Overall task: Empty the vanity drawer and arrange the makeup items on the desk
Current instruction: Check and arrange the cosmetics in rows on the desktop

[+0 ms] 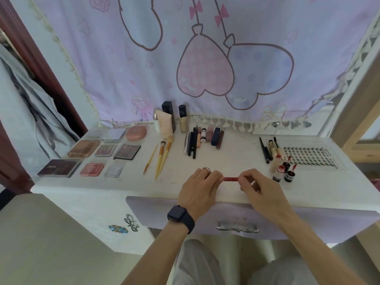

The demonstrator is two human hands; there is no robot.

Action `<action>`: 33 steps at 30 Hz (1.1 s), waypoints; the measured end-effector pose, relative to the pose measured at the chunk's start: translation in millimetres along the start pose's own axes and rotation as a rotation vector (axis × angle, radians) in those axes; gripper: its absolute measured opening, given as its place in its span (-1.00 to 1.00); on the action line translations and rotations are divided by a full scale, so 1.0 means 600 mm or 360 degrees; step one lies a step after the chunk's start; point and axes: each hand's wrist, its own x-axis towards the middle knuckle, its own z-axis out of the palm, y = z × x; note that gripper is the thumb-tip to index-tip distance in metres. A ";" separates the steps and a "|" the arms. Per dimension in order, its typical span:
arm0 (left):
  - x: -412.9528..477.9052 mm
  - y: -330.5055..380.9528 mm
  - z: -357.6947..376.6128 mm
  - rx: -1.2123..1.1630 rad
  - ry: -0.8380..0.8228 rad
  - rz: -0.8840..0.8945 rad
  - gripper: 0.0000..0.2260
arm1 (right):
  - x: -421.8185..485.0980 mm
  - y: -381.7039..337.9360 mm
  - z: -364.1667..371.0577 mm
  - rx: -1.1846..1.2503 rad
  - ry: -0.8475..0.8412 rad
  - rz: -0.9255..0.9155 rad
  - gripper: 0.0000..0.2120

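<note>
A slim red lip tube (230, 178) lies level just above the desk's front edge, pinched at its left end by my left hand (200, 187) and at its right end by my right hand (260, 189). Below my wrists the lilac drawer front (156, 210) with its metal handle (237, 228) looks pushed in. On the white desk (216, 161) lie palettes (83, 148) at the left, yellow brushes (163, 156), a row of pencils and lip tubes (202, 138), and small red-capped bottles (280, 171) at the right.
Tall bottles and a pale tube (164, 122) stand at the back against a lilac curtain (205, 58). A clear tray of false lashes (310, 157) lies far right, beside mascaras (271, 149). A wooden frame (357, 112) rises at the right. My knees are under the drawer.
</note>
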 end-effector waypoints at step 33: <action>-0.009 0.004 -0.006 -0.0028 -0.0135 0.0130 -0.68 | -0.007 0.014 0.014 -0.0110 -0.0064 -0.0230 -0.55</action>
